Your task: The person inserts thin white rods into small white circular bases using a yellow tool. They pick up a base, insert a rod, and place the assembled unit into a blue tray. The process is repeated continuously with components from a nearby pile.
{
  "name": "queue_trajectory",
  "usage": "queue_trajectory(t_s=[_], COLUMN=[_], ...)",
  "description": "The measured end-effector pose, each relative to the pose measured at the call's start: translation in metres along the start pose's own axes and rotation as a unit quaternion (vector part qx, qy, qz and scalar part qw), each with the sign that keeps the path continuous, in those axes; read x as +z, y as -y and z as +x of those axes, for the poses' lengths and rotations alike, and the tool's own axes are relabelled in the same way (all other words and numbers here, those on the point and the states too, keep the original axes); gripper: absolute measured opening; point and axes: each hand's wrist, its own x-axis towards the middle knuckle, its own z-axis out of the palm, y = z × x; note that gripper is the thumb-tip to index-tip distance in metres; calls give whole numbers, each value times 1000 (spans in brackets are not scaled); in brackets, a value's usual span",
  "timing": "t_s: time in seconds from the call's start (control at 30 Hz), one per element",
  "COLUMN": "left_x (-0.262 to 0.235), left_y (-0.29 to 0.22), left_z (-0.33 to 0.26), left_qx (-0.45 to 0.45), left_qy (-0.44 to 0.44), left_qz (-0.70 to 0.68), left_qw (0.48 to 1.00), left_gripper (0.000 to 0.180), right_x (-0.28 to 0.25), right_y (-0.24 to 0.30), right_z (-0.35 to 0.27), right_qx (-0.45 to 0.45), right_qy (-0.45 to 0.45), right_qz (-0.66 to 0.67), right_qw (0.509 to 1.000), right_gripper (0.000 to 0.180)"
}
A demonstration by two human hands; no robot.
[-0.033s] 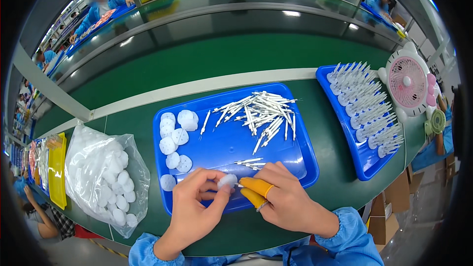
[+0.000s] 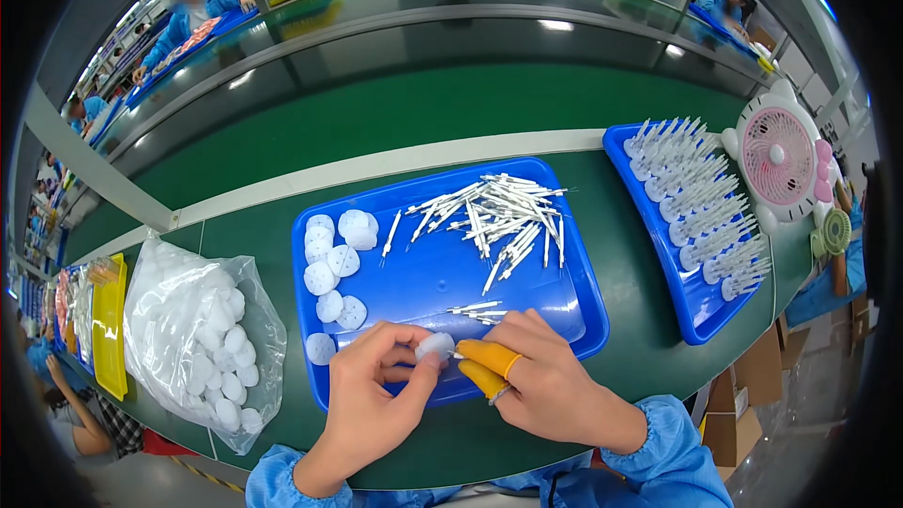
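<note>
Over the near edge of a blue tray [image 2: 433, 275], my left hand [image 2: 376, 404] pinches a translucent white round disc [image 2: 433, 346] between thumb and fingers. My right hand [image 2: 564, 390], with yellow finger cots [image 2: 489, 356] on two digits, is closed right beside the disc. A small pale tip pokes from its fingertips toward the disc, probably the end of a thin white stick; the rest is hidden. Several similar discs [image 2: 344, 261] with tiny holes lie along the tray's left side. A heap of thin white sticks [image 2: 499, 216] fills its far right, and a few sticks [image 2: 478, 310] lie nearer my hands.
On the left, a clear plastic bag [image 2: 179, 310] bulges with white discs, beside a yellow tray [image 2: 110, 329]. To the right stands a blue tray [image 2: 691, 320] with rows of discs bearing upright sticks. A pink-and-white fan [image 2: 777, 155] is beyond it. Co-workers sit across the line.
</note>
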Motion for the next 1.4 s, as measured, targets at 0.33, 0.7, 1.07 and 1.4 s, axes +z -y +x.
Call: queue_trajectory(t_s=[0.33,0.7,1.07,1.4], left_x=[2,9,11,-1], left_y=[-10,-3,3,-9], left_z=[1,-1,-10,0], left_qx=[47,142,161,85], left_qy=[-12,-31,-15,-39], left_qz=[111,206,272,220], left_qw=[993,968,949,971], left_gripper=[13,16,21,13], right_x=[-1,14,25,-10], right_y=[-5,2,7,-21], right_z=[1,3,2,8], right_qx=[23,17,73,100], right_qy=[17,-29,-49,27], right_qz=[-14,7,51,-150], right_qw=[999,999,995,983], right_gripper=[43,35,29,28])
